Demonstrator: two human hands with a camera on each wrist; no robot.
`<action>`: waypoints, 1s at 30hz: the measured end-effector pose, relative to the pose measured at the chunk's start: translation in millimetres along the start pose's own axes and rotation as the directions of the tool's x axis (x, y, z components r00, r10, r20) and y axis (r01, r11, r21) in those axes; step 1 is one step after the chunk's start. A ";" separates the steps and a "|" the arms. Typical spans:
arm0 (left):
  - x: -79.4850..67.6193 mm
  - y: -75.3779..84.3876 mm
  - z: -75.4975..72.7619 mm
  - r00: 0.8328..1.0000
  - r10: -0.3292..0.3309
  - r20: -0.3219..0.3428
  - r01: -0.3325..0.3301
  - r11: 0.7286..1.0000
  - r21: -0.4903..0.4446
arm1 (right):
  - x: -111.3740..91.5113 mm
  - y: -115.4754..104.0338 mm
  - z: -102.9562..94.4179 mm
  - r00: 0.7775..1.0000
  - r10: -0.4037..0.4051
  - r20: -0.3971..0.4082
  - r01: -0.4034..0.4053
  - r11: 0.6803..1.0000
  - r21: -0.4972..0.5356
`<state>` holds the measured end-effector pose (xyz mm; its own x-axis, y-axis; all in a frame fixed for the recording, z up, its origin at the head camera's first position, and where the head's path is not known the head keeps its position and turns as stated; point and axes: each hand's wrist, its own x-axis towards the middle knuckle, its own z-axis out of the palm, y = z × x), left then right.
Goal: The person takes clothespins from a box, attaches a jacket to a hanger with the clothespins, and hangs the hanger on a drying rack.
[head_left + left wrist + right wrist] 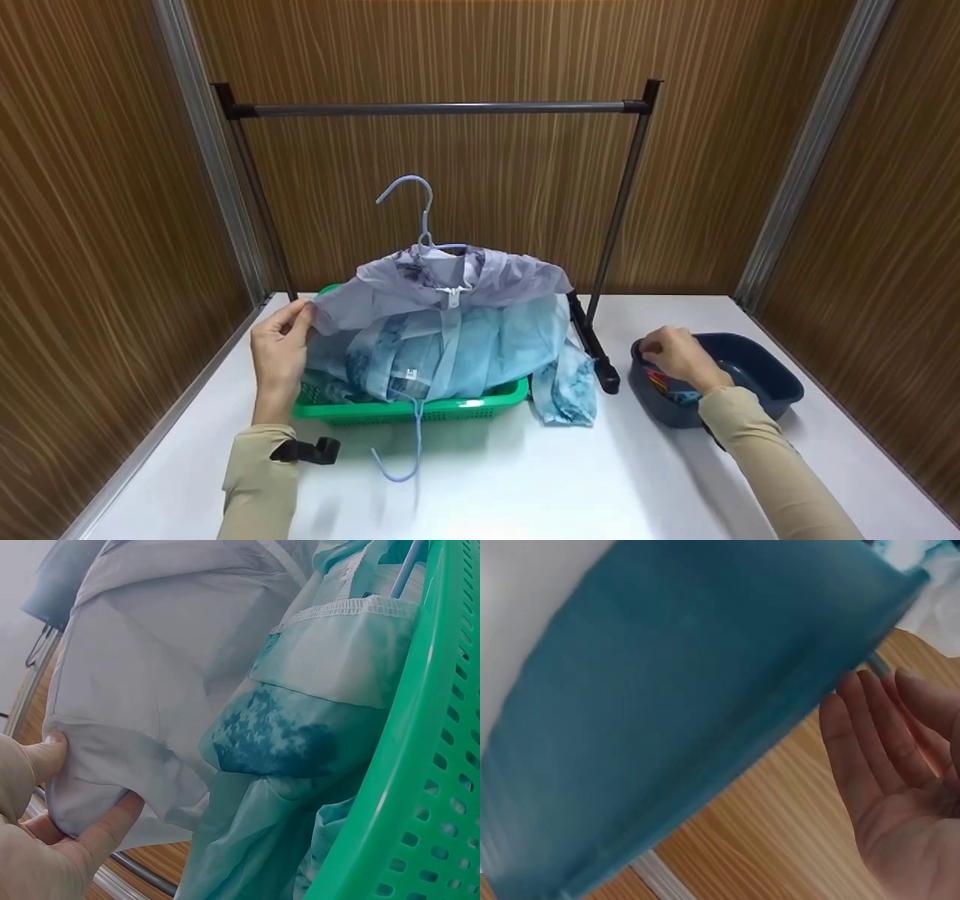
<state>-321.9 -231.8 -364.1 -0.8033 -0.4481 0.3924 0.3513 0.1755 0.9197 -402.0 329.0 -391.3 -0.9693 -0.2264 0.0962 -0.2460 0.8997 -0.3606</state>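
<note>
1. The lilac jacket (pixel 405 300) lies right of the left hand (pixel 281 352), which pinches its nearest edge between thumb and fingers; its long axis, shoulder to shoulder, runs rightward from that grip, across the person's front.
2. The right hand (pixel 679 356) is well apart from the jacket's far shoulder, so the left is the nearer one.
3. Colourful small pieces (pixel 658 381) lie just below the right hand's fingertips, inside the blue bin (pixel 667 409). Its fingers bend loosely, thumb a little apart, at the bin's rim; no held thing shows.
4. A hanger (pixel 426 217) stands up from the collar, rightward of the left hand and above it. Pale blue cloth fills the green basket (pixel 457 410) under the jacket, and a second hanger (pixel 418 435) hooks out over its near rim, rightward and nearer the person than the left hand.
5. Edges: the rack's foot (pixel 600 360) and a blue sleeve (pixel 566 386) sit between the basket and the right hand; the rack's bar (pixel 450 109) crosses beyond both hands. Open counter (pixel 600 465) spreads on the person's side, between the forearms.
</note>
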 end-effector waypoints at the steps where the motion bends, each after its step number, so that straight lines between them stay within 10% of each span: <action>1: -0.2 -0.2 0.1 1.000 0.000 -0.001 0.000 1.000 -0.001 | -0.6 2.4 2.4 1.000 0.004 0.012 -0.004 1.000 -0.011; 12: 0.7 -1.9 0.4 1.000 -0.004 -0.001 0.004 1.000 0.005 | -8.5 20.3 18.1 0.973 0.103 0.208 -0.089 0.993 -0.074; 30: -3.1 -0.8 -0.1 1.000 0.011 -0.008 -0.011 1.000 0.018 | -10.9 34.2 21.5 0.979 0.111 0.171 -0.102 0.993 -0.059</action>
<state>-319.6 -230.6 -366.1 -0.7955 -0.4533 0.4021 0.3513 0.1956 0.9156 -399.9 354.3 -424.7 -0.9770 -0.1859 -0.1046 -0.1450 0.9385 -0.3133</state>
